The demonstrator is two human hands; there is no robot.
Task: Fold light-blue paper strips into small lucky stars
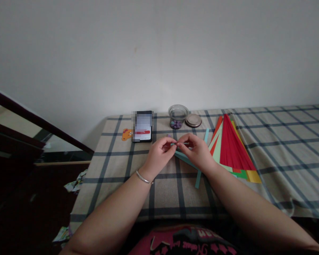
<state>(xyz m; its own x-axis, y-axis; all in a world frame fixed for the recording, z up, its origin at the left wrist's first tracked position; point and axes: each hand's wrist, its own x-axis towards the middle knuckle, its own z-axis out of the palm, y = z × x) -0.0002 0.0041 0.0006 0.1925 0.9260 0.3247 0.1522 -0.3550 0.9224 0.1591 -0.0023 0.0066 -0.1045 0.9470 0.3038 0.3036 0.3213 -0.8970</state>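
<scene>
In the middle of the frame the left hand [161,153] and the right hand [199,151] meet fingertip to fingertip just above the counter [164,198], which is covered in a beige cloth with dark checks. Each grip is pinched shut on the same teal paper strip [184,158], thumb and forefinger closing on it where the two hands touch. The rest of the strip slants down and to the right beneath the right hand. A second teal strip [199,179] lies flat on the cloth, running from near the right wrist toward the upper right. A silver bracelet [143,177] circles the left wrist. Just right of the hands, a fan of coloured paper sheets [232,148] is spread out, red on top, with green and yellow edges showing. Behind the hands, near the wall, a clear jar [178,116] holds small purple pieces, and its lid [193,120] lies beside it. Left of the jar are a phone [143,126] and an orange sticker [127,134].
</scene>
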